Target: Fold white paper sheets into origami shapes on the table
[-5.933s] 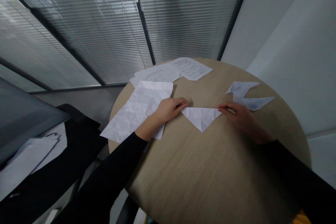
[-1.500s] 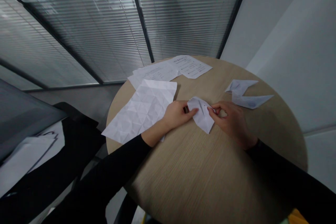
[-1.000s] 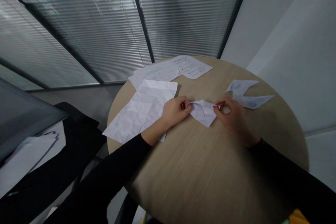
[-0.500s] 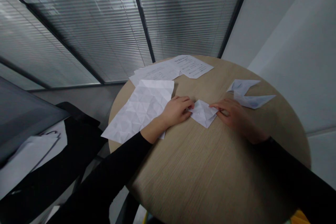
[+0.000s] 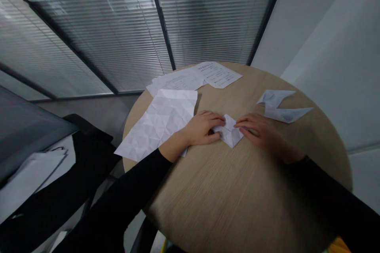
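A small folded piece of white paper [image 5: 228, 133] lies on the round wooden table [image 5: 237, 189], between my two hands. My left hand [image 5: 202, 127] rests on its left edge, fingers curled over the paper and thumb tucked under them. My right hand [image 5: 255, 129] lies on its right edge with fingers stretched flat, pressing the paper down. Both forearms are in black sleeves. Only the middle and the lower tip of the folded paper show between the fingers.
A large creased white sheet [image 5: 160, 122] lies left of my left hand. Printed sheets [image 5: 196, 78] sit at the table's far edge. Two folded paper shapes [image 5: 280, 104] lie at the right. A black chair [image 5: 59, 189] with papers stands left, glass partition with blinds behind.
The wide paper triangle has been folded into a smaller shape. It was lifted and worked between the fingers, then laid flat; both hands have closed in and press on it.
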`<state>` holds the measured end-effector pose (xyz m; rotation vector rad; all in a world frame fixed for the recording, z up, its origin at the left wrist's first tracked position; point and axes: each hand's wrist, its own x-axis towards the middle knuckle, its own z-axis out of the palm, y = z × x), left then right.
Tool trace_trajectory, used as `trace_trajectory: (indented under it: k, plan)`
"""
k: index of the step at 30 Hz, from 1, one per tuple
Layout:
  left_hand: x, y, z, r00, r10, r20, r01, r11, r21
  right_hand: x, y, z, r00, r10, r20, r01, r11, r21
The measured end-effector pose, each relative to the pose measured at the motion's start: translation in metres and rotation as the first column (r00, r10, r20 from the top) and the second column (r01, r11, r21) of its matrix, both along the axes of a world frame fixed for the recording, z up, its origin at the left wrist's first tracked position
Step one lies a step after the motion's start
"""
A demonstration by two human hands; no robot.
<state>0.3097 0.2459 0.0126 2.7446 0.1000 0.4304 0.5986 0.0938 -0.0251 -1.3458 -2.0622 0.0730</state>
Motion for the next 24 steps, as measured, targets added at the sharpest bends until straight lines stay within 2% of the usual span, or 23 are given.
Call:
trace_trajectory:
  k: [6, 13, 17, 24]
  plan:
    - [0.002, -0.001, -0.006, 0.997, 0.076, 0.018, -0.076, 0.997, -0.014, -0.005, 0.001, -0.001, 0.999, -0.021, 0.027, 0.021, 1.0, 0.004]
    - [0.005, -0.002, -0.003, 0.997, 0.071, -0.006, -0.071, 0.997, 0.018, -0.016, -0.001, 0.0, 1.0, 0.001, 0.013, -0.001, 1.0, -0.004]
    - [0.007, -0.004, -0.001, 0.999, 0.045, -0.019, -0.046, 0.998, -0.041, -0.024, -0.003, 0.0, 0.999, 0.035, -0.014, -0.035, 0.999, -0.039]
    - [0.007, -0.004, -0.003, 1.0, 0.024, 0.004, -0.024, 0.999, -0.047, -0.022, -0.001, -0.006, 0.999, -0.037, -0.036, 0.035, 0.998, -0.046]
